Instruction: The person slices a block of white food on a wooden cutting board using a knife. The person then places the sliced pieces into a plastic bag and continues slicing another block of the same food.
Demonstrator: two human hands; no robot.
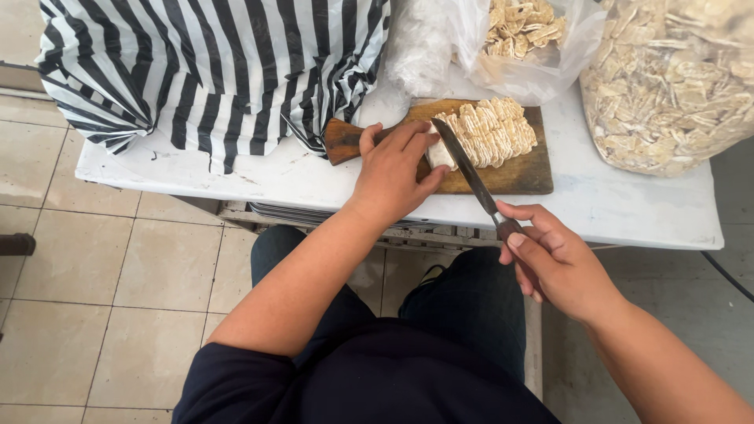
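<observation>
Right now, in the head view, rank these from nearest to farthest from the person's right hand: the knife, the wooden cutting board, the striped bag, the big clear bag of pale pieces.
1. Knife: held in the right hand.
2. Wooden cutting board: just above the hand, on the white table.
3. Big clear bag of pale pieces: upper right, at the table's far side.
4. Striped bag: far upper left.

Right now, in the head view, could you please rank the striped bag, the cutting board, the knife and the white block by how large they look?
1. Striped bag, by far the largest.
2. Cutting board.
3. Knife, long but thin.
4. White block, partly hidden under the left hand.
</observation>
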